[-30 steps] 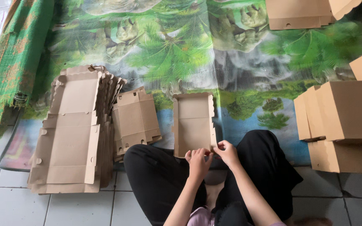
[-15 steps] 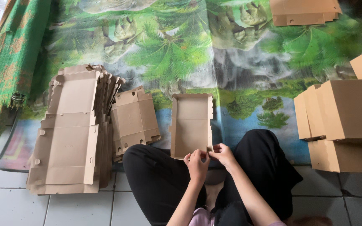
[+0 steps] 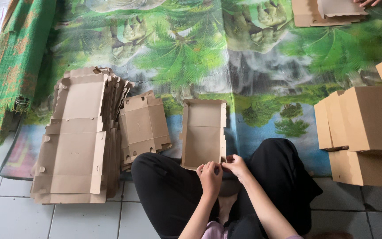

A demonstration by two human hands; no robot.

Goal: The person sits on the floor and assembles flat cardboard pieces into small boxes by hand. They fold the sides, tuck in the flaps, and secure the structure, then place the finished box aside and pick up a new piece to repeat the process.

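A half-folded brown cardboard box (image 3: 203,132) lies open on the mat in front of my crossed legs. My left hand (image 3: 209,175) pinches its near edge, fingers closed on the cardboard. Just to the right, my right hand (image 3: 235,165) grips the same near edge at the corner. The two hands almost touch. The box's side walls stand up, and its scalloped far flap lies flat.
A thick stack of flat box blanks (image 3: 78,137) lies at left, a smaller blank pile (image 3: 143,126) beside it. Assembled boxes (image 3: 368,132) are stacked at right. Another person's hand (image 3: 367,2) and more cardboard (image 3: 328,12) are at top right. A green patterned mat (image 3: 208,53) covers the tiled floor.
Both hands slid a little lower along the box's near edge and came closer together. The cardboard at the top right shifted, and another person's hand came into view there.
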